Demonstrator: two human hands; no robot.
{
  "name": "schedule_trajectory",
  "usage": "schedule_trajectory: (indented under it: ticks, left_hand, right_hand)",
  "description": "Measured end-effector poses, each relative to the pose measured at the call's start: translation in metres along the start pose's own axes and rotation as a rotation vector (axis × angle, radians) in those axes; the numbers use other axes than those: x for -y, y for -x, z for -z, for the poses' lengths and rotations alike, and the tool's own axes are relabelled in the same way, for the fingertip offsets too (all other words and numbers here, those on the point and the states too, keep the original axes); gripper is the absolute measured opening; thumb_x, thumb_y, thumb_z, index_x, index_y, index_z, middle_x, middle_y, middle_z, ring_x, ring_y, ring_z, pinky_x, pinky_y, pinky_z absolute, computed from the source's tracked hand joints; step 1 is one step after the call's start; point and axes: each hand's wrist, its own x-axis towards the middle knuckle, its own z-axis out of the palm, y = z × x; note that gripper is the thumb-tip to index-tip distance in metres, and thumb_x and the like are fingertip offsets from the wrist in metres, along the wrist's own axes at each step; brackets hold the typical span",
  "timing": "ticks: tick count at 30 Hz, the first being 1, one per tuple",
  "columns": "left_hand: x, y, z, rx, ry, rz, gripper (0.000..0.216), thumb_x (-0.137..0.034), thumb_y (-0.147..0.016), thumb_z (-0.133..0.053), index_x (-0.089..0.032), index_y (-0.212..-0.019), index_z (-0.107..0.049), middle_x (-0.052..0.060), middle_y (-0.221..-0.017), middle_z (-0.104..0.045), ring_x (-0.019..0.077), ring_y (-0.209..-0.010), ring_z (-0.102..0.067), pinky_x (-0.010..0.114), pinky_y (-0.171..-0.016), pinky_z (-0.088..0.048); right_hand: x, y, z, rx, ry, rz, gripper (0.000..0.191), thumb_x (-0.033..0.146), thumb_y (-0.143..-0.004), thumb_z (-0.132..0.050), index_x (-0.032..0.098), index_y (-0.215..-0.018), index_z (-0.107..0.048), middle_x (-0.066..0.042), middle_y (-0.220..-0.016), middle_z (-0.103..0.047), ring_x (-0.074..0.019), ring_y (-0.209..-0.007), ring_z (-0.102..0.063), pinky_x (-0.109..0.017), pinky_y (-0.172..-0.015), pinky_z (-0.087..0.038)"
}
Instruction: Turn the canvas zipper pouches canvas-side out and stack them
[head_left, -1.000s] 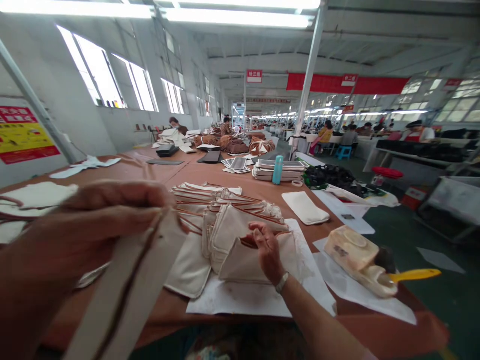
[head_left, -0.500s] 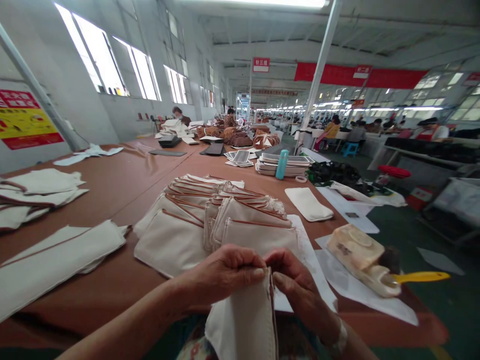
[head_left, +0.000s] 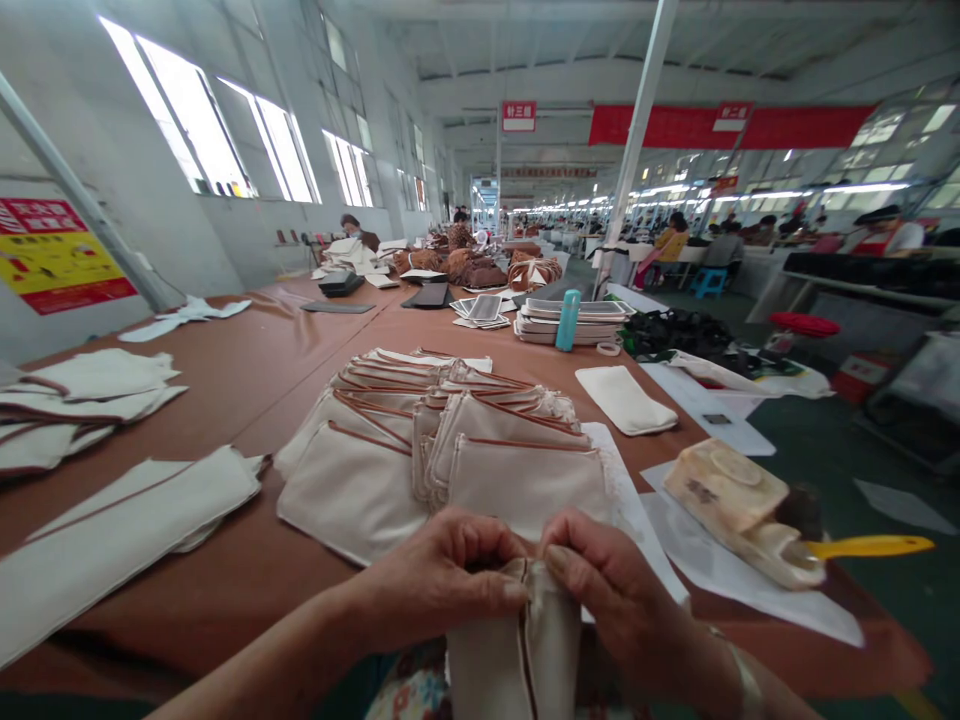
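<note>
Both of my hands pinch the top of one cream fabric pouch (head_left: 517, 650) at the near table edge. My left hand (head_left: 442, 575) grips its left flap and my right hand (head_left: 611, 585) grips its right flap, pulling the opening slightly apart. Just beyond my hands lies an overlapping stack of cream pouches with brown trim (head_left: 450, 440). A long cream pouch (head_left: 112, 535) lies flat to my left.
A glue pot with a yellow-handled brush (head_left: 757, 515) sits on white paper at right. A single cream pad (head_left: 626, 400), a teal bottle (head_left: 568, 320) and stacked trays stand farther back. More cream pieces (head_left: 82, 395) lie at far left. Other workers sit at distant tables.
A second ago my left hand held a long pouch up close and my right hand rested on the stack. The long pouch now lies on the table, and both hands grip one pouch, spreading its top.
</note>
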Motion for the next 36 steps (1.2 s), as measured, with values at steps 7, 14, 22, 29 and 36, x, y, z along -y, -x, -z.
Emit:
schedule_trajectory:
  ticks: [7,14,22,29,36]
  left_hand:
    - [0.006,-0.001,-0.008,-0.119,0.176,0.101,0.035,-0.040,-0.068,-0.079,-0.010,-0.079,-0.066,0.001,-0.067,-0.056,0.0091,-0.056,-0.042,0.021,-0.053,-0.031]
    - [0.005,-0.003,-0.019,-0.288,-0.010,0.136,0.016,-0.029,-0.068,-0.061,-0.013,-0.071,-0.061,-0.002,-0.058,-0.046,0.0091,-0.052,-0.033,0.022,-0.048,-0.022]
    - [0.016,-0.003,-0.020,-0.295,-0.210,0.044,0.024,-0.038,-0.079,-0.062,-0.014,-0.076,-0.061,-0.002,-0.063,-0.046,0.0108,-0.060,-0.034,0.021,-0.051,-0.024]
    - [0.024,-0.009,-0.022,-0.268,-0.161,0.072,0.026,-0.040,-0.079,-0.061,-0.014,-0.076,-0.057,-0.005,-0.060,-0.039,0.0095,-0.055,-0.029,0.022,-0.048,-0.020]
    - [0.026,-0.010,-0.018,-0.192,-0.094,0.123,0.017,-0.031,-0.077,-0.060,-0.014,-0.074,-0.057,-0.006,-0.057,-0.036,0.0088,-0.053,-0.025,0.024,-0.048,-0.017]
  right_hand:
    - [-0.007,0.003,-0.003,0.077,-0.605,-0.287,0.031,0.046,-0.096,-0.056,0.018,-0.086,-0.050,0.005,-0.067,-0.037,-0.0091,-0.057,-0.026,-0.023,-0.049,-0.020]
    - [0.010,-0.003,0.003,0.060,-0.280,-0.228,0.047,0.062,-0.096,-0.045,0.018,-0.080,-0.049,0.003,-0.074,-0.039,-0.0122,-0.067,-0.033,-0.024,-0.058,-0.030]
    - [0.010,-0.009,0.007,0.148,-0.314,-0.359,0.032,0.041,-0.076,-0.073,0.015,-0.075,-0.054,0.002,-0.066,-0.050,-0.0099,-0.060,-0.036,-0.023,-0.053,-0.024]
    - [0.013,-0.004,0.001,0.027,-0.408,-0.490,0.015,0.026,-0.070,-0.067,0.015,-0.074,-0.058,0.002,-0.064,-0.054,-0.0097,-0.059,-0.039,-0.022,-0.054,-0.027]
    - [-0.005,0.007,-0.006,-0.044,-0.272,-0.286,0.006,0.024,-0.080,-0.065,0.018,-0.081,-0.064,0.001,-0.070,-0.055,-0.0131,-0.066,-0.045,-0.024,-0.060,-0.035]
